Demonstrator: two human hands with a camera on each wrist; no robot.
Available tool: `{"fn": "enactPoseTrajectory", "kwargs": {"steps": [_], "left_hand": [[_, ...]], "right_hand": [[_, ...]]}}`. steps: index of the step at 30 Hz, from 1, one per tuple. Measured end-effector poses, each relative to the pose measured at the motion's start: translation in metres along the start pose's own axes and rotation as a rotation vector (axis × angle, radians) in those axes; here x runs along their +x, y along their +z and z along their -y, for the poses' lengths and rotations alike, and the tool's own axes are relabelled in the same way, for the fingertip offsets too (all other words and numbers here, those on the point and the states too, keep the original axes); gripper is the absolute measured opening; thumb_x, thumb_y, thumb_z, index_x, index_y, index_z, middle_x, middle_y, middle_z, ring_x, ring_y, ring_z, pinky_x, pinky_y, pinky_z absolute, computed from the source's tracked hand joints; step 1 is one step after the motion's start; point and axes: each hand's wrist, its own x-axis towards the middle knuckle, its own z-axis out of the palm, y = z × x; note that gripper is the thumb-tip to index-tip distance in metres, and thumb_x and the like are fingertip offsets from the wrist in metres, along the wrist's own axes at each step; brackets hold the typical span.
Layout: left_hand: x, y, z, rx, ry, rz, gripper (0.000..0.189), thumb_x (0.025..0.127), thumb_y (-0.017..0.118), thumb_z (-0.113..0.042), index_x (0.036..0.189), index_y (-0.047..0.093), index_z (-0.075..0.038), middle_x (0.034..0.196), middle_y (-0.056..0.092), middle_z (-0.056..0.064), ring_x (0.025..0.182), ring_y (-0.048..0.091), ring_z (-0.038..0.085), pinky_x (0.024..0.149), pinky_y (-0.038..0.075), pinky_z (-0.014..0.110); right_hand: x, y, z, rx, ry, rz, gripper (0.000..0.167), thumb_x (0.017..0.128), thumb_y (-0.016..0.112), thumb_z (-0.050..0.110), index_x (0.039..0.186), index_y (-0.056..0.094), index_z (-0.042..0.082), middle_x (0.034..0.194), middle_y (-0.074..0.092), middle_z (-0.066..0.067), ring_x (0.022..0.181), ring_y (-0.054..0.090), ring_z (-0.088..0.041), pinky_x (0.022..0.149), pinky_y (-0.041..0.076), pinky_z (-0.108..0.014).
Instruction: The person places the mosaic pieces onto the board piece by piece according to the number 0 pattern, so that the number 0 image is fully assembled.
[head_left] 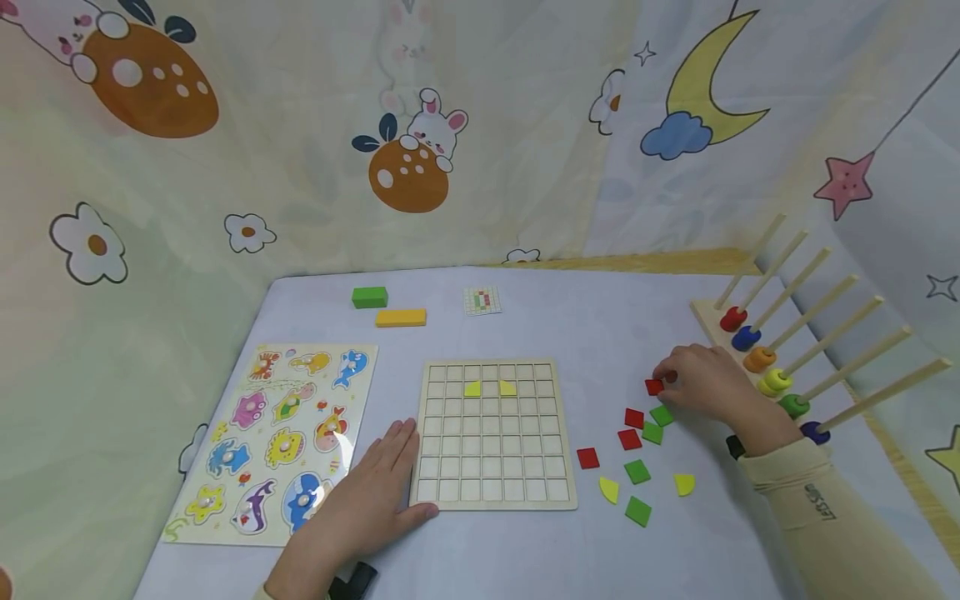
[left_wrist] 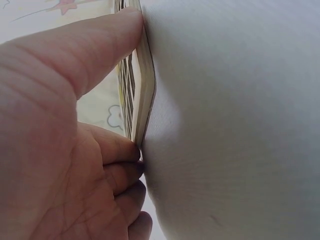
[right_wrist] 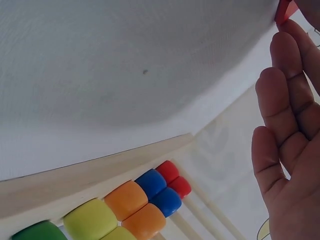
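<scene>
Right hand [head_left: 708, 387] pinches red tile [head_left: 654, 387] toward desk's [head_left: 592, 325] right edge, best lifted straight up clear of nearby green tile [head_left: 662, 415], while left hand [head_left: 378, 487], fingers straight, should lightly brace grid board's [head_left: 491, 426] near-left corner.

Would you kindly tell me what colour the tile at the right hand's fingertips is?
Red; the tile shows best in the head view.
</scene>
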Motion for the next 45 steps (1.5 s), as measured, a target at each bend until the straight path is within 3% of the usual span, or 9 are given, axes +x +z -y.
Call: {"fn": "enactPoseTrajectory", "kwargs": {"steps": [7, 18, 34, 45], "left_hand": [[-0.001, -0.001, 0.001, -0.002, 0.009, -0.005, 0.106, 0.090, 0.069, -0.068, 0.167, 0.025, -0.010, 0.178, 0.013, 0.004, 0.166, 0.010, 0.025, 0.133, 0.024, 0.048], [-0.001, -0.001, 0.001, -0.001, 0.011, -0.008, 0.107, 0.089, 0.070, -0.069, 0.167, 0.025, -0.010, 0.178, 0.014, 0.004, 0.166, 0.011, 0.026, 0.133, 0.025, 0.049], [0.000, 0.001, 0.002, -0.002, 0.008, -0.005, 0.109, 0.089, 0.070, -0.069, 0.167, 0.024, -0.010, 0.178, 0.013, 0.004, 0.166, 0.010, 0.026, 0.133, 0.024, 0.048], [0.000, 0.002, 0.002, 0.000, 0.012, -0.002, 0.109, 0.088, 0.069, -0.070, 0.167, 0.023, -0.010, 0.178, 0.013, 0.004, 0.166, 0.010, 0.025, 0.133, 0.024, 0.049]], "right_hand": [[0.001, 0.001, -0.001, -0.005, -0.007, 0.006, 0.025, 0.083, 0.089, 0.025, 0.103, 0.082, 0.012, 0.093, 0.072, -0.002, 0.090, 0.064, -0.025, 0.083, 0.052, -0.053], [0.007, -0.003, 0.013, -0.020, 0.006, -0.015, 0.028, 0.083, 0.089, 0.025, 0.105, 0.081, 0.010, 0.097, 0.074, -0.006, 0.095, 0.064, -0.028, 0.092, 0.053, -0.058], [0.023, -0.016, 0.047, -0.031, -0.022, -0.051, 0.027, 0.085, 0.088, 0.027, 0.107, 0.082, 0.014, 0.101, 0.074, -0.007, 0.100, 0.064, -0.029, 0.098, 0.051, -0.061], [0.036, -0.024, 0.071, -0.053, -0.089, -0.109, 0.021, 0.086, 0.087, 0.027, 0.103, 0.083, 0.015, 0.094, 0.073, -0.004, 0.092, 0.061, -0.025, 0.098, 0.049, -0.057]]}}
